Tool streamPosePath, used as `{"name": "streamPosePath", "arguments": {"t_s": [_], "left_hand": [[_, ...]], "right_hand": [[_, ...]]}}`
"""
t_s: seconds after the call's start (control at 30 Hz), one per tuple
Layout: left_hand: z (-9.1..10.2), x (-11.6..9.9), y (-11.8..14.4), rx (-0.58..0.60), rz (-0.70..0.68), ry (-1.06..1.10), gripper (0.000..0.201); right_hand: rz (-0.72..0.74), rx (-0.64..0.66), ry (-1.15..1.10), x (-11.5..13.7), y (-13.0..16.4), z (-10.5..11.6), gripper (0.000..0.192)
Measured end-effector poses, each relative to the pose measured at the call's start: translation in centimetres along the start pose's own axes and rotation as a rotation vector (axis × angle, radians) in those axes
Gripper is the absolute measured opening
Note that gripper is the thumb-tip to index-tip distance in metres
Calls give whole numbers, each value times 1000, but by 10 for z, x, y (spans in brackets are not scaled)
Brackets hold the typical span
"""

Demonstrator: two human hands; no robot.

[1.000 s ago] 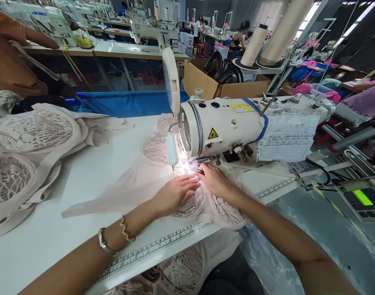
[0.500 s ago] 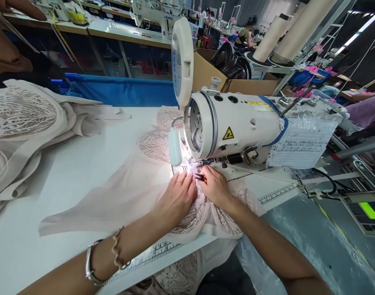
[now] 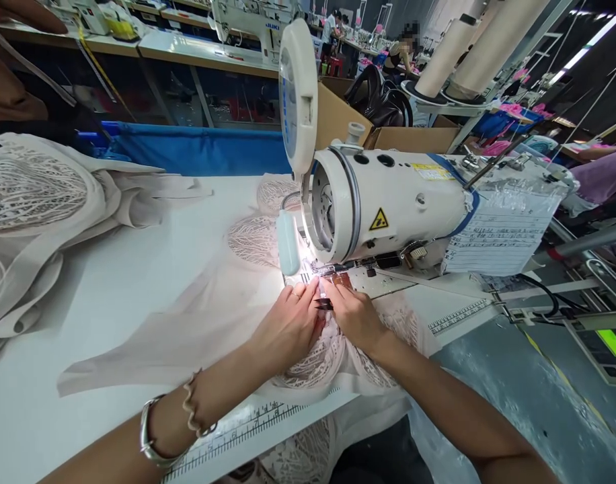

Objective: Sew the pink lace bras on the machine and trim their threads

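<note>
A pale pink lace bra [image 3: 308, 370] lies under the head of a white sewing machine [image 3: 399, 202], its sheer mesh spread to the left. My left hand [image 3: 290, 323] is closed, fingertips pinching the fabric just in front of the lit needle area. Close beside it, my right hand [image 3: 356, 316] has its fingertips on the same fabric edge. Small thread snips [image 3: 324, 304] are tucked in the right hand, dark blades pointing left toward the left hand; their handle is mostly hidden. The pinched edge itself is largely covered by fingers.
More lace pieces [image 3: 35, 195] are heaped at the left of the white table [image 3: 111, 289]. A printed ruler [image 3: 257, 420] runs along the front edge. Behind stand a cardboard box [image 3: 413, 140] and a blue cloth bin [image 3: 197, 148]. Another person's arm [image 3: 10, 81] shows at upper left.
My right fingertips have moved left and forward to the fabric at the needle, close to the left ones. The snips have turned and sit slightly lower. My left hand has barely shifted.
</note>
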State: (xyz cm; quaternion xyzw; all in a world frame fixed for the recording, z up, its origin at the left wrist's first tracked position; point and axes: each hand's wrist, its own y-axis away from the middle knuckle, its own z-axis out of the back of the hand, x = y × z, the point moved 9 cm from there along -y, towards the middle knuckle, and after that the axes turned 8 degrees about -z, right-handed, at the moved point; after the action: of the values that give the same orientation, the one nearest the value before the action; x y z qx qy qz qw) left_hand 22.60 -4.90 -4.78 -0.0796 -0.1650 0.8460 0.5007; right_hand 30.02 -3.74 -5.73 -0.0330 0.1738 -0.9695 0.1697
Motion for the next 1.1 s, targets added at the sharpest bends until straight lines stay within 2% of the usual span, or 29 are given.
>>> {"name": "streamPosePath", "arguments": {"t_s": [0.2, 0.4, 0.63, 0.77, 0.93, 1.1], "left_hand": [[0, 3, 0, 31, 22, 4, 29], [-2, 4, 2, 22, 24, -6, 36], [-1, 6, 5, -33, 51, -53, 49], [-1, 6, 4, -20, 56, -79, 51], [0, 8, 5, -26, 63, -82, 52], [-1, 10, 5, -13, 56, -112, 51]], "right_hand": [[9, 42, 0, 0, 0, -4, 43], [-68, 200, -25, -4, -4, -15, 42], [-181, 357, -53, -8, -9, -17, 55], [-178, 345, -65, -8, -9, -15, 58], [-141, 294, -74, -7, -10, -15, 53], [-215, 340, -61, -11, -14, -15, 35]]}}
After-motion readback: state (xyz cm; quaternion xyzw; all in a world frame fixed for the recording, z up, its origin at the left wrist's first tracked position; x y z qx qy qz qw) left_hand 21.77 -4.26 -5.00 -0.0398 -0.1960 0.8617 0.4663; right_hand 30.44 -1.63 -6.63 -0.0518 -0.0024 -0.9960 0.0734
